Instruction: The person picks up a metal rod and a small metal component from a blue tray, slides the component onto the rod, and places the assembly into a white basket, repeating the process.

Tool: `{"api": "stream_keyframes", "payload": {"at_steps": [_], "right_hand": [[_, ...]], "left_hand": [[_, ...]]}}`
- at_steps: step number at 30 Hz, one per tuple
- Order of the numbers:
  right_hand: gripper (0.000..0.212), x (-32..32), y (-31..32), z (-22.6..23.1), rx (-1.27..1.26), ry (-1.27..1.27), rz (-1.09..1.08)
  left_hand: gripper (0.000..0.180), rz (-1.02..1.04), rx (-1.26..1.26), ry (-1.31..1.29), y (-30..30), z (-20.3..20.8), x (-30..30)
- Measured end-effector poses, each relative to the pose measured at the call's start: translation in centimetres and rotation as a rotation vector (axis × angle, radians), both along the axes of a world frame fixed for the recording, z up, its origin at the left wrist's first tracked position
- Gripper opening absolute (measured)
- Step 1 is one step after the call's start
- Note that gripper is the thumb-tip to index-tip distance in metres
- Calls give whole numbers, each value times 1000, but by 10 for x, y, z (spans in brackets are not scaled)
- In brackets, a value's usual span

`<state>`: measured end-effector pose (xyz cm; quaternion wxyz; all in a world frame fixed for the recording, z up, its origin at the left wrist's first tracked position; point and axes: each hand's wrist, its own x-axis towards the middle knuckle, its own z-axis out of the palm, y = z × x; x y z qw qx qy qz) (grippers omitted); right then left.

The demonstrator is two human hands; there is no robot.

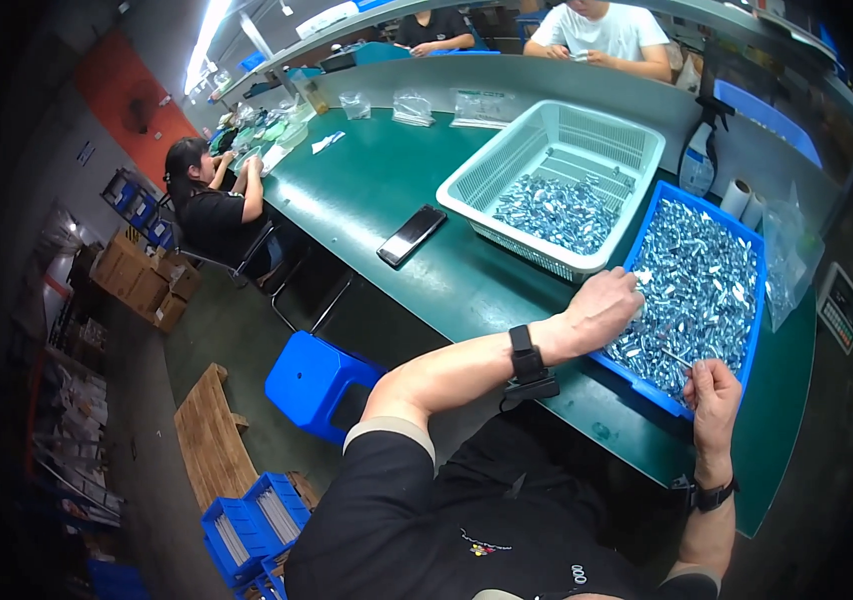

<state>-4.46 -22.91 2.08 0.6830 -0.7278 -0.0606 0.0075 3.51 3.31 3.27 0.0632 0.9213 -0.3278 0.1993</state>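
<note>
A blue tray (759, 330) full of small shiny metal parts (692, 270) lies in front of me on the green table. Over the tray's left edge, my left hand (602, 308) is closed, its fingertips bent down toward the parts. A bright piece shows at those fingertips, but whether they grip it I cannot make out. My right hand (715, 400) is at the tray's near right corner. Between its thumb and fingers it pinches a thin metal rod-like tool (677, 357), which points left over the parts.
Beyond the tray stands a pale green basket (457, 190) with more metal parts. A phone (412, 235) lies left of it. A spray bottle (699, 155), rolls (742, 200) and a plastic bag (792, 260) are at the right. A blue stool (312, 385) stands left; other people sit around.
</note>
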Motion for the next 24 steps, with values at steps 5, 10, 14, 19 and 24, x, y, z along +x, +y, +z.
{"api": "stream_keyframes", "payload": {"at_steps": [5,10,14,19,24], "right_hand": [[22,12,16,11,-17,-37,-81],[19,23,13,9,34,-62,-73],[19,20,-1,-2,18,-101,-27],[17,14,4,1,64,-27,-64],[19,9,7,6,-13,-30,-31]], "left_hand": [[18,7,-879,663,0,10,-24],[22,-89,-1210,957,-10,2,-32],[21,-110,-1205,1037,-24,-7,-34],[22,-95,-1294,1051,-20,-8,-41],[22,-185,-1165,1090,-21,-4,-42]]}}
